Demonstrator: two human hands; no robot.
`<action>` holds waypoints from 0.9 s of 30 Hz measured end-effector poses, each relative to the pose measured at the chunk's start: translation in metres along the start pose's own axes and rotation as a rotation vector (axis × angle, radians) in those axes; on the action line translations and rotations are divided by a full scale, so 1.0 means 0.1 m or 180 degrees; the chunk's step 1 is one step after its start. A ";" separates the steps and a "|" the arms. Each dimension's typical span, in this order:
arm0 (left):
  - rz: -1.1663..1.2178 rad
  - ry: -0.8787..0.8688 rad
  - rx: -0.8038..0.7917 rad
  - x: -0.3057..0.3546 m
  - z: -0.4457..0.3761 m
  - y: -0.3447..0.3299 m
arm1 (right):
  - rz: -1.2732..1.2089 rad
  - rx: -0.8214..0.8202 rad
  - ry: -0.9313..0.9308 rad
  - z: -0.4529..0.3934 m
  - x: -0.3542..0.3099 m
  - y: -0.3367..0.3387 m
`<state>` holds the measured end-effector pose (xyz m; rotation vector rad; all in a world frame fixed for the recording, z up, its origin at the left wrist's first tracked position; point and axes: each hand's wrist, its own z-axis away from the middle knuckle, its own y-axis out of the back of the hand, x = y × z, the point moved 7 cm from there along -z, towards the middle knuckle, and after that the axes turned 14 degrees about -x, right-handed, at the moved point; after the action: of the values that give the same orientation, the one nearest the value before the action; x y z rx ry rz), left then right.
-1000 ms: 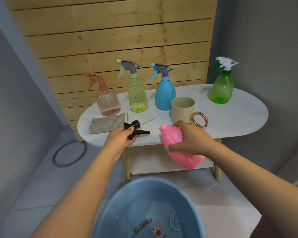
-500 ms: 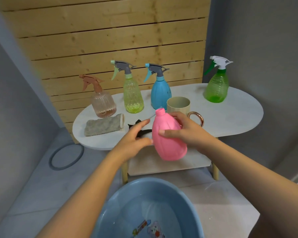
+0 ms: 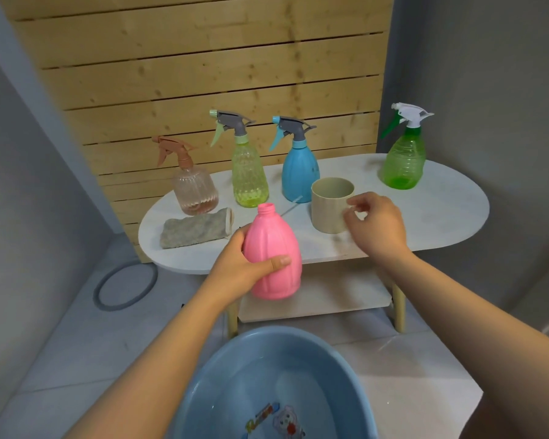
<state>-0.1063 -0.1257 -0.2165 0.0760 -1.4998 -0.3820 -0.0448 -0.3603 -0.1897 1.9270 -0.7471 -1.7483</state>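
Observation:
My left hand (image 3: 235,270) grips a pink bottle (image 3: 273,248) around its belly and holds it upright in front of the table edge, above the basin. Its neck is open, with no spray head on it. My right hand (image 3: 377,226) is at the right side of a beige cup (image 3: 327,207) on the table, fingers curled where the cup's handle is; the handle itself is hidden. A thin clear tube (image 3: 293,204) lies on the table behind the bottle, and whatever it is attached to is hidden.
On the white oval table (image 3: 441,217) stand peach (image 3: 195,191), yellow-green (image 3: 249,182), blue (image 3: 300,175) and green (image 3: 403,166) spray bottles, plus a folded grey cloth (image 3: 194,232). A blue basin (image 3: 235,359) sits on the floor below me. A grey ring (image 3: 126,286) lies on the floor at left.
The pink bottle passed from my right hand to my left and was stood upright. My left hand let go of the black spray head. My right hand moved to the cup.

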 end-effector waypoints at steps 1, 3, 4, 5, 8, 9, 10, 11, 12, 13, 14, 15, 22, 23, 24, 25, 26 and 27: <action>-0.0008 0.0017 0.0017 -0.02 0.00 0.01 | 0.0163 0.0117 -0.0059 -0.04 0.05 0.03; -0.0043 0.0022 0.0029 -0.02 0.00 0.02 | 0.0379 0.0137 -0.0226 -0.10 0.12 0.03; -0.0054 0.0018 0.0026 -0.02 0.01 0.01 | 0.0435 0.0029 -0.0347 -0.13 0.17 0.01; -0.0062 0.0018 0.0027 -0.02 0.01 0.01 | 0.0408 -0.0130 -0.0486 -0.16 0.22 -0.03; -0.0066 0.0020 0.0042 0.00 0.02 0.00 | 0.0013 -0.0367 -0.0754 -0.21 0.34 -0.09; -0.0062 0.0023 0.0047 0.01 0.02 0.00 | -0.0058 -0.0381 -0.0754 -0.22 0.34 -0.09; -0.0058 0.0030 0.0049 0.00 0.03 0.00 | -0.0068 -0.0407 -0.0729 -0.22 0.33 -0.09; -0.0061 0.0042 0.0048 0.00 0.05 0.00 | -0.0071 -0.0457 -0.0696 -0.22 0.31 -0.09; -0.0075 0.0053 0.0053 0.00 0.08 0.01 | -0.0112 -0.0504 -0.0654 -0.20 0.29 -0.10; -0.0096 0.0071 0.0071 -0.01 0.11 0.01 | -0.0196 -0.0540 -0.0619 -0.17 0.27 -0.11; -0.0092 0.0097 0.0095 -0.03 0.13 0.02 | -0.0308 -0.0546 -0.0583 -0.13 0.24 -0.11; -0.0068 0.0131 0.0131 -0.04 0.17 0.04 | -0.0435 -0.0524 -0.0545 -0.08 0.22 -0.10; 0.0276 0.0472 0.0360 -0.35 0.53 0.13 | -0.0849 -0.0330 0.0046 0.56 -0.02 0.00; 0.0279 0.0547 0.0352 -0.43 0.61 0.13 | -0.0826 -0.0376 0.0104 0.66 -0.01 -0.02; 0.0261 0.0616 0.0339 -0.51 0.67 0.13 | -0.0777 -0.0438 0.0152 0.74 0.01 -0.05; 0.0219 0.0696 0.0342 -0.61 0.73 0.14 | -0.0695 -0.0522 0.0182 0.79 0.05 -0.10; 0.0153 0.0812 0.0360 -0.73 0.79 0.14 | -0.0579 -0.0645 0.0196 0.85 0.11 -0.19; 0.0059 0.0920 0.0400 -0.81 0.83 0.15 | -0.0439 -0.0753 0.0206 0.87 0.16 -0.28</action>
<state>-0.1861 -0.0730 -0.2835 0.2083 -1.2363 -0.2493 -0.1275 -0.3460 -0.2297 1.8998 -0.3729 -1.7560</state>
